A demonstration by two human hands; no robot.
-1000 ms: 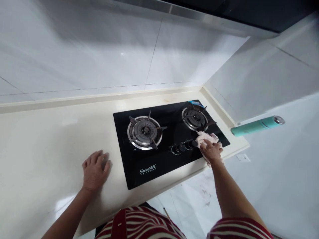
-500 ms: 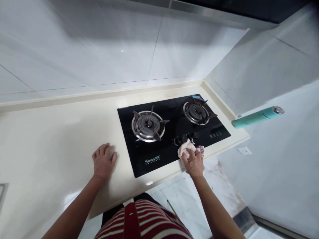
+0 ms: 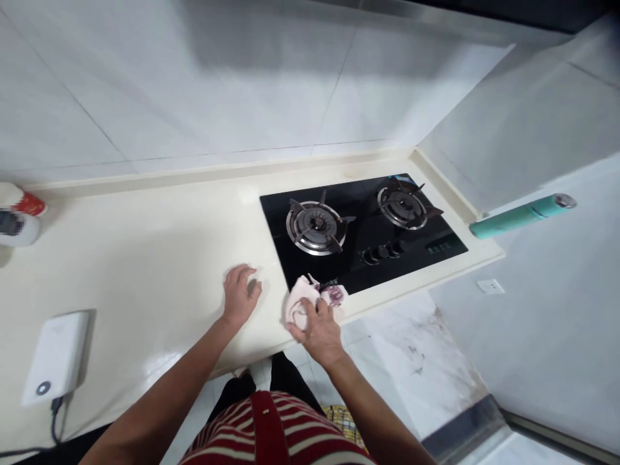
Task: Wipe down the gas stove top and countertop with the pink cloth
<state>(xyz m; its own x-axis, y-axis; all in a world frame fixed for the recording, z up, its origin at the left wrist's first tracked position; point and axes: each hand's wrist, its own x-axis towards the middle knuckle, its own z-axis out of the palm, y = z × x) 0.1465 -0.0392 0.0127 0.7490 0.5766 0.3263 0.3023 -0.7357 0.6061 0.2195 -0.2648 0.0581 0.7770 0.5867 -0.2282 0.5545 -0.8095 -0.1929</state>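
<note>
A pale pink cloth (image 3: 301, 302) with a darker purple patch lies bunched under my right hand (image 3: 320, 329), whose fingers press and grip it. The cloth covers the front left corner of the black two-burner gas stove (image 3: 358, 265) and the counter edge beside it. My left hand (image 3: 241, 294) is left of the stove, at the cream counter (image 3: 159, 258), with its fingers loosely curved apart and nothing in it. Three or so control knobs (image 3: 383, 251) sit to the right of the cloth, below the left burner (image 3: 317, 226) and right burner (image 3: 405, 205).
A white power bank (image 3: 58, 355) with a black cable lies on the counter's left. Two bottles, one with a red part (image 3: 31, 204), stand at the far left. A green tube (image 3: 523, 216) projects at the right end. The range hood (image 3: 450, 19) overhangs the stove.
My right hand has moved the cloth left along the stove's front, from the knobs to the front left corner. My view has shifted left, bringing the power bank and bottles into sight.
</note>
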